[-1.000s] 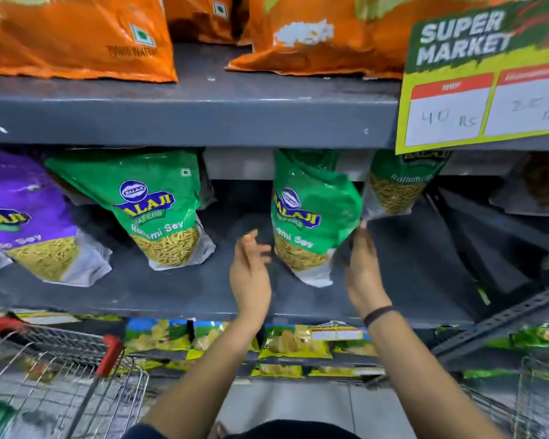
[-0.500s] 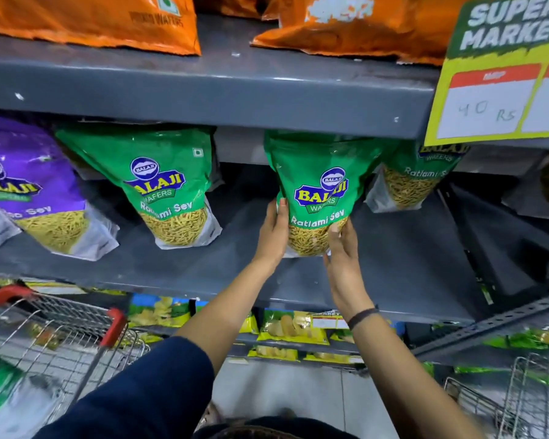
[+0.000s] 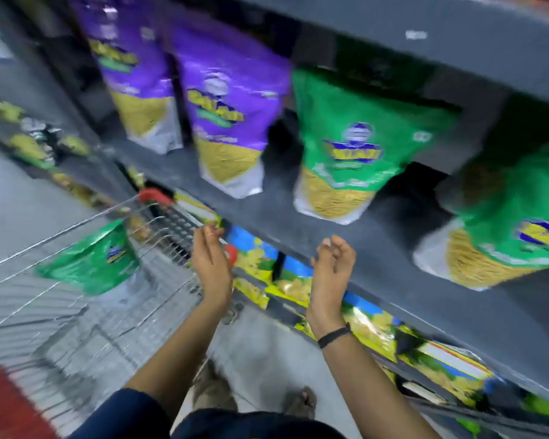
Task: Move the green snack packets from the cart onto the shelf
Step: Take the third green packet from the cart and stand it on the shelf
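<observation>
light: even, moderate | blur: heavy motion smear throughout | edges: wide-angle tilt

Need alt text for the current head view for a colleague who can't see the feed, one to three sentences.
Both bare hands, left hand and right hand, are empty in front of a grey shelf holding green snack packets beside purple packets. Lower left, another green packet lies in the wire cart. The picture is motion-blurred.

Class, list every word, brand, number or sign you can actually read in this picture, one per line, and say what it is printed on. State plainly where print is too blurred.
None can be read; the picture is motion-blurred.
Green packets on the shelf: blue and yellow logo, lettering blurred.
Purple packets: yellow logo, lettering blurred.
Green packet in the cart: small logo, unreadable.
Packets on the lower shelf: no print legible.
</observation>
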Available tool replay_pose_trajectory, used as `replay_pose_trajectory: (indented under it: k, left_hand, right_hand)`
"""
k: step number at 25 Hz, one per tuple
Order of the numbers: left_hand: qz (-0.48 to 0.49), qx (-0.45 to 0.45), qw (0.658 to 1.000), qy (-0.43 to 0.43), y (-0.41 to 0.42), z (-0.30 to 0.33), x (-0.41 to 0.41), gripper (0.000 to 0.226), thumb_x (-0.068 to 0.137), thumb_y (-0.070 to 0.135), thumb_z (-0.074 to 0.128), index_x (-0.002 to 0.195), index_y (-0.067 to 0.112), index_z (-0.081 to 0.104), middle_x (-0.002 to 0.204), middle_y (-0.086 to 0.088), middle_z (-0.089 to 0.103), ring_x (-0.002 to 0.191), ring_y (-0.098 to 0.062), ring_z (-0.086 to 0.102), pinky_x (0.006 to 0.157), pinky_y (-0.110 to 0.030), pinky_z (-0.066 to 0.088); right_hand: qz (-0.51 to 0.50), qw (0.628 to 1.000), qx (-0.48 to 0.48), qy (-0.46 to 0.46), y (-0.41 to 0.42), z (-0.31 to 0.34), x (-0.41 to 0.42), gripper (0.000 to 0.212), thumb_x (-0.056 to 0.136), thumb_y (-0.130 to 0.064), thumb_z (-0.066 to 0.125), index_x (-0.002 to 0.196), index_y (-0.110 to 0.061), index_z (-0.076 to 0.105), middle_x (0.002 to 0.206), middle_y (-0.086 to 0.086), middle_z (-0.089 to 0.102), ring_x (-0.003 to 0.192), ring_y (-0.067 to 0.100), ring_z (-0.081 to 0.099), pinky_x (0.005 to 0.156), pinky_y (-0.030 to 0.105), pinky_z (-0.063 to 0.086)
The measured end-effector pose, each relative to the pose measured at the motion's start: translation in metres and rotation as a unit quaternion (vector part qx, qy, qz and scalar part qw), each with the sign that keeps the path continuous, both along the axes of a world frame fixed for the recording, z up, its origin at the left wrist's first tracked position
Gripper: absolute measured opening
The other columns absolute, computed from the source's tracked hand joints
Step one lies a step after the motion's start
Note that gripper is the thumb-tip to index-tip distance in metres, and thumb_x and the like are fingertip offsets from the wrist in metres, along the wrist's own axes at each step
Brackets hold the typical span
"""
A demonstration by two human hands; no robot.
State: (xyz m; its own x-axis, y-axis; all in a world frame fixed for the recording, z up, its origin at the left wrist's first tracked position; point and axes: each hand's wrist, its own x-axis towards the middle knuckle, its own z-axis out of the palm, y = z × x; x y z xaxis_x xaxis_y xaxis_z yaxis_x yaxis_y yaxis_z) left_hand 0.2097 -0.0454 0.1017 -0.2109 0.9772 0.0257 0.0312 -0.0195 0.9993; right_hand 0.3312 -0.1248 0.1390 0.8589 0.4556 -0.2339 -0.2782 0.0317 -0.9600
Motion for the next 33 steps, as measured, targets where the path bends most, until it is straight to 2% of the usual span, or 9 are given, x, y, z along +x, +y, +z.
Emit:
replay_pose_trajectory:
  k: [3,6,9,13,17,21,24,27,33]
  left_hand:
    - [0.164,-0.091,0.980,0.071,0.036,-0.044,-0.132,0.026,0.094,0.023,0.038,0.104,0.005,0.055,0.101,-0.020,0.064,0.097,-0.028,0.059,0.080,-0.023,0.039]
    - [0.264,-0.242,0.931,0.073,0.073,-0.079,-0.243,0.030,0.091,0.017,0.047,0.116,0.001,0.048,0.109,-0.026,0.061,0.102,-0.034,0.057,0.089,-0.033,0.040]
    - [0.182,-0.366,0.912,0.035,0.109,-0.098,-0.312,0.023,0.088,0.016,0.051,0.109,0.009,0.050,0.095,-0.014,0.055,0.089,-0.023,0.051,0.079,-0.033,0.041]
    - [0.100,-0.400,0.910,-0.053,0.139,-0.116,-0.332,0.014,0.087,0.007,0.051,0.094,0.020,0.050,0.074,0.001,0.048,0.065,-0.010,0.041,0.060,-0.023,0.031]
    - [0.171,-0.359,0.912,-0.102,0.141,-0.127,-0.319,0.025,0.082,-0.006,0.051,0.098,0.014,0.053,0.081,-0.003,0.052,0.062,-0.005,0.048,0.041,-0.014,0.042]
    - [0.168,-0.335,0.926,-0.048,0.106,-0.117,-0.294,0.024,0.086,-0.008,0.039,0.105,-0.001,0.052,0.091,-0.013,0.054,0.083,-0.020,0.049,0.070,-0.027,0.043]
    - [0.090,-0.221,0.971,-0.016,0.065,-0.070,-0.265,0.018,0.086,-0.003,0.045,0.081,0.013,0.051,0.080,-0.006,0.056,0.075,-0.016,0.052,0.060,-0.015,0.046]
    - [0.039,-0.115,0.993,-0.010,0.026,0.000,-0.233,0.015,0.089,0.005,0.049,0.086,0.019,0.052,0.084,0.001,0.060,0.078,-0.011,0.057,0.060,-0.012,0.050]
    - [-0.074,0.040,0.994,-0.069,-0.054,0.118,-0.136,0.015,0.091,0.006,0.048,0.087,0.019,0.054,0.076,0.008,0.065,0.067,0.001,0.058,0.063,-0.012,0.047]
  right_hand:
    - [0.186,0.976,-0.088,-0.072,0.075,-0.029,-0.093,0.017,0.090,-0.004,0.051,0.105,-0.009,0.055,0.089,0.001,0.059,0.083,0.016,0.054,0.080,0.038,0.047]
    - [0.412,0.892,-0.173,-0.062,0.159,-0.061,-0.179,0.036,0.090,-0.002,0.051,0.124,0.007,0.048,0.104,0.013,0.055,0.082,0.015,0.052,0.080,0.027,0.045]
    - [0.531,0.814,-0.223,-0.077,0.232,-0.090,-0.246,0.045,0.088,-0.006,0.058,0.127,0.008,0.043,0.129,0.027,0.054,0.111,0.034,0.055,0.099,0.043,0.042]
    - [0.586,0.758,-0.260,-0.121,0.283,-0.120,-0.286,0.059,0.079,-0.005,0.069,0.130,0.004,0.040,0.123,0.020,0.054,0.124,0.034,0.050,0.102,0.037,0.041]
    - [0.522,0.811,-0.247,-0.091,0.269,-0.140,-0.291,0.064,0.075,-0.003,0.072,0.128,0.004,0.038,0.124,0.022,0.054,0.113,0.030,0.053,0.104,0.042,0.043]
    - [0.494,0.839,-0.224,-0.037,0.231,-0.130,-0.254,0.060,0.075,-0.002,0.072,0.126,-0.002,0.040,0.125,0.017,0.057,0.107,0.027,0.059,0.093,0.037,0.051]
    - [0.490,0.855,-0.171,0.000,0.194,-0.103,-0.212,0.063,0.077,0.001,0.069,0.131,-0.003,0.037,0.120,0.015,0.057,0.102,0.022,0.060,0.074,0.028,0.053]
    - [0.489,0.870,-0.063,0.011,0.145,-0.057,-0.174,0.057,0.080,-0.006,0.069,0.129,-0.005,0.042,0.129,0.018,0.057,0.118,0.027,0.057,0.097,0.041,0.050]
    - [0.395,0.912,0.058,-0.099,0.018,0.047,-0.077,0.018,0.077,-0.041,0.064,0.083,-0.026,0.056,0.078,-0.021,0.064,0.077,-0.003,0.059,0.076,0.025,0.051]
